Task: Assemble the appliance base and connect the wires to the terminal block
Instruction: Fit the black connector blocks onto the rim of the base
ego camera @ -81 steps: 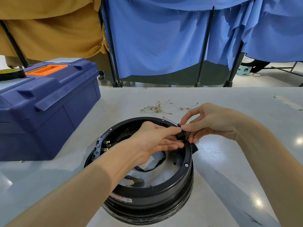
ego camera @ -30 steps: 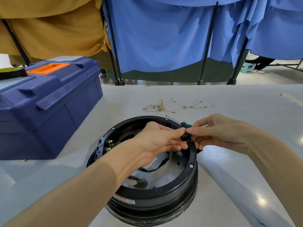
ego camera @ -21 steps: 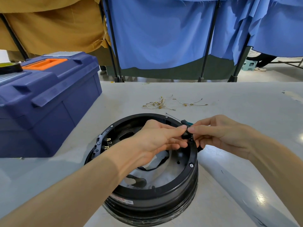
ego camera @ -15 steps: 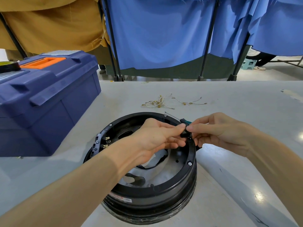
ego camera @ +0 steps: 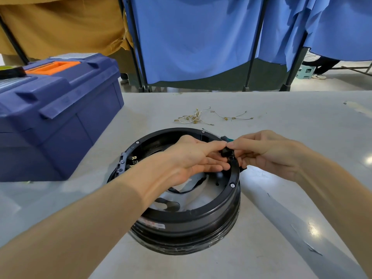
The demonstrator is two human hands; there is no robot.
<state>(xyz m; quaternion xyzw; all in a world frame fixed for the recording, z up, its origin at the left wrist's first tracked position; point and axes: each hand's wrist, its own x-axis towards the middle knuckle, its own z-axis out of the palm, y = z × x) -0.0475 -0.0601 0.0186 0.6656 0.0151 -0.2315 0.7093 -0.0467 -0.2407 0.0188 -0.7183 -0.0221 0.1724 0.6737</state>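
A round black appliance base (ego camera: pixel 193 220) lies open side up on the grey table. My left hand (ego camera: pixel 193 160) reaches across its opening and my right hand (ego camera: pixel 267 154) comes in from the right. Both pinch a small black part (ego camera: pixel 226 152) at the right rim of the base. A terminal strip with brass tabs (ego camera: pixel 128 161) sits on the left rim. A black cable (ego camera: pixel 191 186) curls inside the base. A bundle of pale wires with brass connectors (ego camera: pixel 203 117) lies on the table beyond the base.
A large blue toolbox (ego camera: pixel 56 117) with an orange handle stands at the left. A screwdriver with a teal grip (ego camera: pixel 225 138) lies just behind my hands. Blue and tan curtains (ego camera: pixel 201 37) on black poles hang past the table's far edge.
My right hand came down closer to the rim, and both hands stay pinched on the small black part. The view has shifted slightly.
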